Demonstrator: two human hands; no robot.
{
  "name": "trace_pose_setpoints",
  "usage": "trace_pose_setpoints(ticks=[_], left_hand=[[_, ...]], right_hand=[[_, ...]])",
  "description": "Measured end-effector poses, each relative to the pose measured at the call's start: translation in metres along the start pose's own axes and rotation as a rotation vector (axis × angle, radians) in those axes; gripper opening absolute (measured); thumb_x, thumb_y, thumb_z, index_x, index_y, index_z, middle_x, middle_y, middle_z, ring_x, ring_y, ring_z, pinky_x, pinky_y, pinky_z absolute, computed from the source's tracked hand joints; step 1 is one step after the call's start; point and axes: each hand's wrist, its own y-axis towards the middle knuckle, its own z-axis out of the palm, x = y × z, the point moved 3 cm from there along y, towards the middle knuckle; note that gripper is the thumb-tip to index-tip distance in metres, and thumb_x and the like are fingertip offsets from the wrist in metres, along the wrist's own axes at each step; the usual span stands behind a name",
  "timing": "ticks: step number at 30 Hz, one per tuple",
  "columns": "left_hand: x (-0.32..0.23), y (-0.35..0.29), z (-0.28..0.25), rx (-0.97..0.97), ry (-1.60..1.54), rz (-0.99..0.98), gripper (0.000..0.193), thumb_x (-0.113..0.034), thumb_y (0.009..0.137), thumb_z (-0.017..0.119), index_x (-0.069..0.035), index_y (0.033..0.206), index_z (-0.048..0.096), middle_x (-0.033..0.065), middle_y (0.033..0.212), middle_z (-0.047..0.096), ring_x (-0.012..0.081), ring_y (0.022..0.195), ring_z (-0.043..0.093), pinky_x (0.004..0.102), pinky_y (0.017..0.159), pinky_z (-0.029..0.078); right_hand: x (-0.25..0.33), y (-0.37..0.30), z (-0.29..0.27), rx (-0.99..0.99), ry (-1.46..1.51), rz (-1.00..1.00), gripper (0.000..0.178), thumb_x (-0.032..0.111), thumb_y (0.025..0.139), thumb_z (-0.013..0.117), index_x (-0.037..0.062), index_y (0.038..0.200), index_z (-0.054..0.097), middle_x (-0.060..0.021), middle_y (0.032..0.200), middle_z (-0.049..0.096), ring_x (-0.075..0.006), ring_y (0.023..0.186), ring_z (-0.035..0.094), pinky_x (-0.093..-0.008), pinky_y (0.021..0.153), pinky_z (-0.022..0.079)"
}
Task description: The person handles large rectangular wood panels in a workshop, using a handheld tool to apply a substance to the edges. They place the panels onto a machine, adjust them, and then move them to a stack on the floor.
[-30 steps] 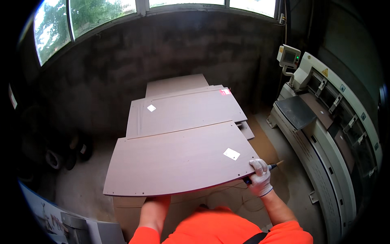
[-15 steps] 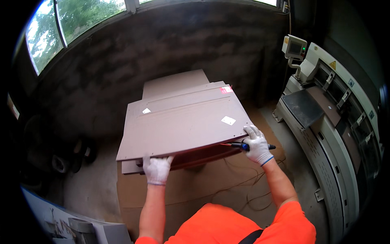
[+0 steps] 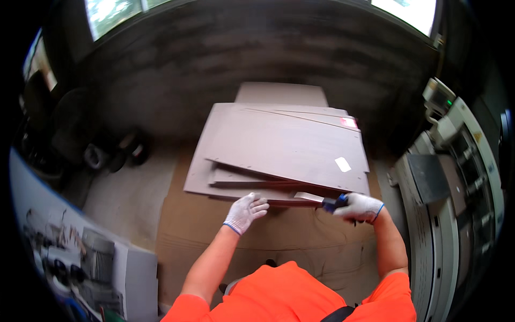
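A stack of large mauve-grey sheet panels (image 3: 289,142) lies in front of me, the top one turned askew so lower panels show at the front left. My right hand (image 3: 362,207), in a white knit glove, is closed around the blue-and-black handle of a tool with a flat, shiny blade (image 3: 309,197). The blade points left along the stack's front edge; motion blur hides its exact kind. My left hand (image 3: 248,211), also gloved, is just in front of that edge with fingers extended, holding nothing. A white label (image 3: 343,164) and a red-and-white label (image 3: 348,123) are on the top panel.
Brown sheeting (image 3: 214,228) covers the floor under the stack. A large pale machine (image 3: 429,247) with a control box (image 3: 438,97) stands at the right. On the left are a bench (image 3: 140,276) with equipment and dark round objects (image 3: 131,148) near the wall.
My left hand has let go of the panel edge and drawn back. The top panel now sits rotated over the others. My right hand holds the tool with its blade showing. The view has turned left.
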Motion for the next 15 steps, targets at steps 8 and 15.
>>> trace_pose_setpoints(ticks=[8, 15], left_hand=[[-0.027, -0.027, -0.027, -0.144, -0.233, 0.201, 0.032, -0.024, 0.11, 0.054, -0.003, 0.134, 0.058, 0.0114, 0.124, 0.071, 0.0274, 0.11, 0.072, 0.042, 0.094, 0.06], [-0.03, -0.236, -0.101, -0.86, -0.017, 0.35, 0.044, -0.036, 0.104, 0.067, -0.009, 0.138, 0.064, 0.0066, 0.126, 0.074, 0.0208, 0.106, 0.074, 0.0357, 0.087, 0.058]], right_hand=[[0.075, 0.003, 0.007, 0.203, -0.289, -0.38, 0.022, 0.024, 0.086, 0.081, 0.0105, 0.103, 0.077, -0.0044, 0.084, 0.074, -0.0205, 0.071, 0.068, -0.0353, 0.065, 0.052], [0.13, 0.036, 0.032, 0.665, -0.552, -0.749, 0.017, 0.013, 0.09, 0.077, 0.0032, 0.103, 0.073, 0.0016, 0.073, 0.063, -0.0088, 0.057, 0.054, -0.0282, 0.051, 0.042]])
